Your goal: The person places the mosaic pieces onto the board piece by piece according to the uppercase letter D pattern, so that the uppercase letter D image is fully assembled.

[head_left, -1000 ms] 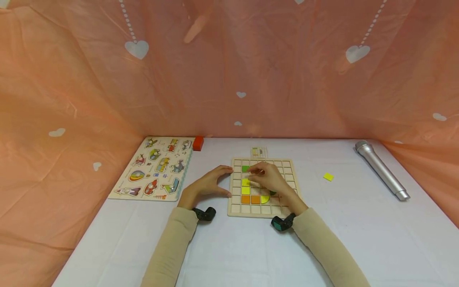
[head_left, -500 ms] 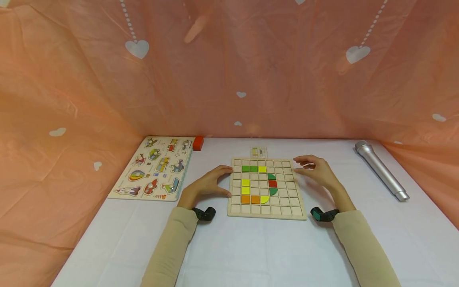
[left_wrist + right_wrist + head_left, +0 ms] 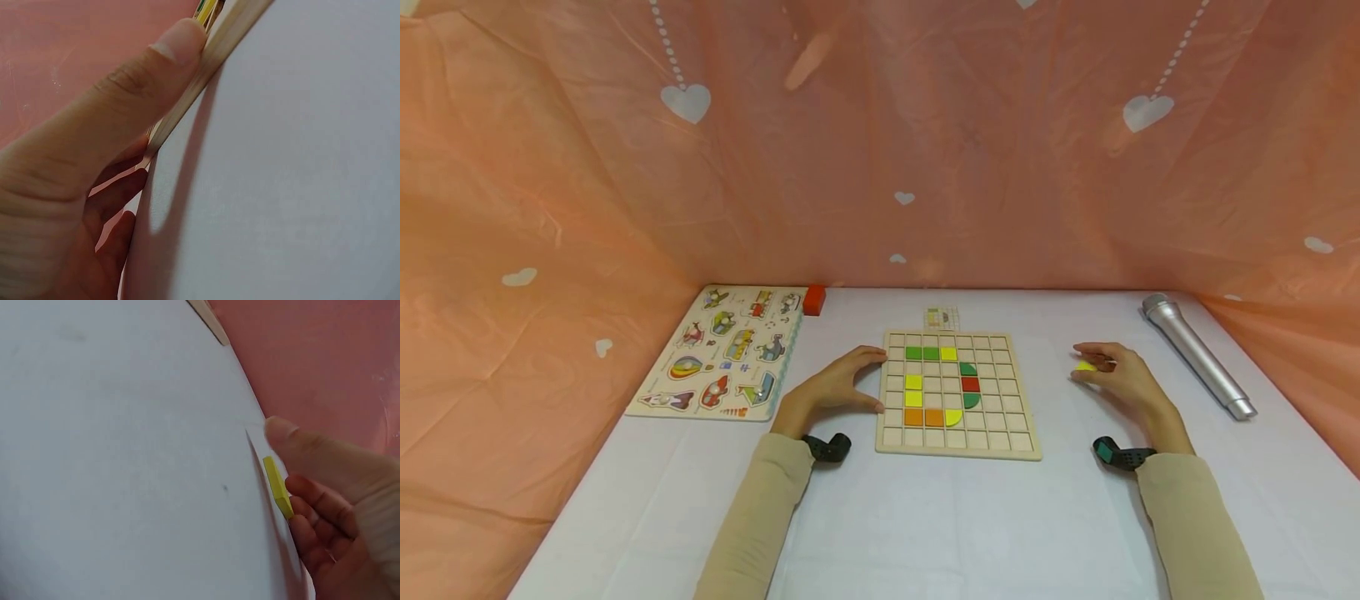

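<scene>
A wooden grid board [image 3: 1000,444] lies flat in the middle of the head view. On it are green squares [image 3: 922,353], yellow squares [image 3: 913,390], orange squares [image 3: 923,417], a red square [image 3: 971,384] and several rounded green and yellow pieces. My left hand [image 3: 829,390] rests at the board's left side; in the left wrist view its thumb [image 3: 125,94] touches the wooden edge. Off to the right of the board, my right hand [image 3: 1126,383] surrounds a yellow square tile [image 3: 277,486] on the white tabletop. Thumb and tile are apart in the right wrist view; fingertips sit close behind it.
A small printed grid card [image 3: 942,317] lies just beyond the board. At the left is a wooden vehicle puzzle [image 3: 718,354], with a red block [image 3: 814,300] at its far corner. A silver microphone [image 3: 1198,356] lies on the right. Pink cloth hangs behind.
My right hand has left the board and moved right to the yellow tile on the table. A yellow square now shows in the board's upper row. My left hand has stayed put.
</scene>
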Action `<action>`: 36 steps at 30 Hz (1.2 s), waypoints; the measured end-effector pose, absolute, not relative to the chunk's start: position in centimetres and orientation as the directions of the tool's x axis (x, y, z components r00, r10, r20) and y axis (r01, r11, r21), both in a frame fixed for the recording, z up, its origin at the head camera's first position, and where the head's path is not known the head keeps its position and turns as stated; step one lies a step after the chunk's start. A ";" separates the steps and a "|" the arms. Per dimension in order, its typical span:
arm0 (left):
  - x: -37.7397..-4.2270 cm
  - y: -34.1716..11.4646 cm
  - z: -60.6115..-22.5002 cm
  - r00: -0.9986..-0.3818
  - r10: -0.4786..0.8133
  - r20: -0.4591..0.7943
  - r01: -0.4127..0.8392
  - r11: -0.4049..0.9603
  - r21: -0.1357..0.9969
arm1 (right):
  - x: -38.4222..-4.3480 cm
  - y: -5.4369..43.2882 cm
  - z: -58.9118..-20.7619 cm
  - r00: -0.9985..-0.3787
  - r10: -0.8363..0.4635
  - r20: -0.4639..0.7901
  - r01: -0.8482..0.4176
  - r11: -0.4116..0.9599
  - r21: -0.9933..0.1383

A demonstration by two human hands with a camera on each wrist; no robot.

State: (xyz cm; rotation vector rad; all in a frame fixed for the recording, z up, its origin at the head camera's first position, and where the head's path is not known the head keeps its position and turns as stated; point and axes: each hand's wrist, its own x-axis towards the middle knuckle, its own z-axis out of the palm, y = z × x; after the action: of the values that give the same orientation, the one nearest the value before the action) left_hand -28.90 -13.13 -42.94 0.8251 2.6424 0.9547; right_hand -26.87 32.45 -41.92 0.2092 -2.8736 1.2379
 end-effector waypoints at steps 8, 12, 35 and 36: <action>-28.8 -13.1 -42.9 -0.806 0.592 0.020 0.470 0.619 0.630 | -26.5 32.9 -42.4 -0.989 -0.119 0.086 -0.146 0.731 -0.666; -28.9 -13.2 -42.8 -0.803 0.596 0.025 0.476 0.615 0.628 | -26.4 33.0 -42.5 -0.989 -0.102 0.105 -0.145 0.755 -0.640; -29.0 -13.3 -43.1 -0.810 0.587 0.015 0.462 0.621 0.633 | -28.4 23.4 -39.0 -0.925 -0.285 0.250 -0.379 0.664 -0.645; -29.0 -13.3 -43.1 -0.808 0.589 0.016 0.464 0.620 0.633 | -28.6 22.6 -38.9 -0.919 -0.304 0.251 -0.392 0.650 -0.651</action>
State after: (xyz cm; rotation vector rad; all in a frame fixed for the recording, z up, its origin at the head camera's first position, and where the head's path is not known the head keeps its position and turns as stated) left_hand -28.99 -13.30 -43.11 0.8712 2.6502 0.9534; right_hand -28.56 22.59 -38.88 0.5815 -2.7438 1.1261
